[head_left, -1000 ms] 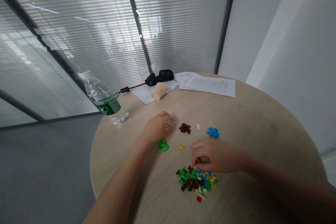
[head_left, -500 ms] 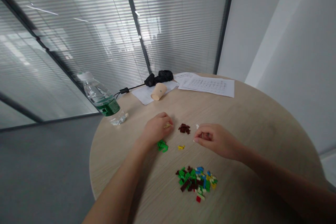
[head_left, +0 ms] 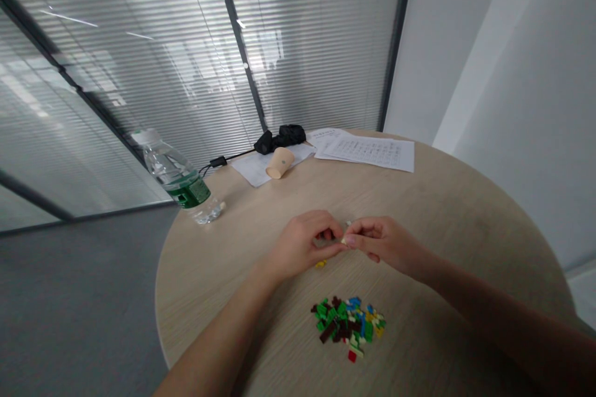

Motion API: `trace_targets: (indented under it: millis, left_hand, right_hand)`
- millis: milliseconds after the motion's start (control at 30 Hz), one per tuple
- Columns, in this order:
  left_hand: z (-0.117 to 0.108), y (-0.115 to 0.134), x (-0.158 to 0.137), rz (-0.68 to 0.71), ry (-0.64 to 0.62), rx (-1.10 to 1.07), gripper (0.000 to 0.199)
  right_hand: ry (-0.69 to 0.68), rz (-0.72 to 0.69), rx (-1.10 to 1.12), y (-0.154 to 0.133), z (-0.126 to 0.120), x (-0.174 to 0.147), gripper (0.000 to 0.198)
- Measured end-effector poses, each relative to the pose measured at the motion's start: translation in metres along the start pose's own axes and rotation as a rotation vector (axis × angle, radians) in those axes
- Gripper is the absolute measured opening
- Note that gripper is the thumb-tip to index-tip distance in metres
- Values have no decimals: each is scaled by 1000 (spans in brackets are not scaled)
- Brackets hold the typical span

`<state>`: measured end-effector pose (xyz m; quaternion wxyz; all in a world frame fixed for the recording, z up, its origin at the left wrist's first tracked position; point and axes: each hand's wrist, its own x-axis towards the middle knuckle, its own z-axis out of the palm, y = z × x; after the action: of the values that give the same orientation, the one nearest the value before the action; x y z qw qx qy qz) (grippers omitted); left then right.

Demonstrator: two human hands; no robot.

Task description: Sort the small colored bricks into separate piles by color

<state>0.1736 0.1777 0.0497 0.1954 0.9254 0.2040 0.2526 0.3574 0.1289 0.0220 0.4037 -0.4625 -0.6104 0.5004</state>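
Observation:
My left hand [head_left: 310, 242] and my right hand [head_left: 386, 240] meet at the fingertips above the table, both closed in a pinch. Between them shows a small cream toy brick [head_left: 344, 240], with the thumb and fingers of both hands on it. Just behind the fingertips lies a whitish piece [head_left: 348, 223]. Some yellow bricks [head_left: 321, 264] peek out below my left hand, which hides the green and brown piles. Nearer to me lies a mixed heap of toy bricks [head_left: 342, 322] in green, brown, blue, yellow, cream and red.
On the round wooden table [head_left: 465, 229] a clear bottle with a green label [head_left: 190, 191] stands at the left. A paper cup [head_left: 280, 163] lies on its side at the back, near a black folded item [head_left: 291, 135] and printed sheets [head_left: 367, 152].
My left hand has moved right with its cream brick to meet my right hand, covering the brown and green piles. The right hand's fingers have shifted slightly and now pinch at the cream brick.

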Motion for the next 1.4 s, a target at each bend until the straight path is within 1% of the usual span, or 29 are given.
trace_targets:
  millis: [133,300,400,467,533,567,600,667,733,800,1000,1133,1300,1400]
  left_hand:
    - [0,2,-1,43,38,72,17]
    - [-1,1,-1,72,49,124,17]
    - [-10,-8,-2,32,70,205,16]
    - [-20,-17,-4,-24,86,313,15]
    - [-29,-28,-6,-99,71,431,12]
    - [-33,-32,-8,-147,50,478,11]
    - [-35,-36,-9,-198,22,517,11]
    - [-37,-43,-12,-296,-44,566,12]
    - [-35,-46,-13,-377,-111,586,13]
    - [-32,-47,-14,-430,-153,589,14]
    - [-27,-50,-13,-489,-196,588,17]
    - [-27,-51,-13,-510,-202,593,19]
    - [-27,-49,-13,-489,-182,577,20]
    - [-28,-48,-13,-468,-159,561,20]
  right_hand:
    - [9,-7,-10,3,0,1,29]
    - [10,-20,-21,9,-1,2,28]
    - [21,-37,-75,10,-2,2,25]
    - [18,-74,-211,7,-2,0,22]
    - [-26,-162,-422,3,-3,-3,16]
    - [-72,-222,-525,1,-3,-4,14]
    - [-134,-282,-606,-1,-3,-6,12]
    - [-280,-368,-680,-4,-2,-9,10]
    - [-395,-400,-675,-6,-2,-11,8]
    - [-465,-409,-652,-7,-2,-12,8]
    - [-564,-423,-623,-3,-4,-13,13]
    - [-584,-400,-619,1,-5,-11,15]
    - [-582,-384,-628,3,-3,-10,11]
    - [-546,-382,-645,0,-4,-11,9]
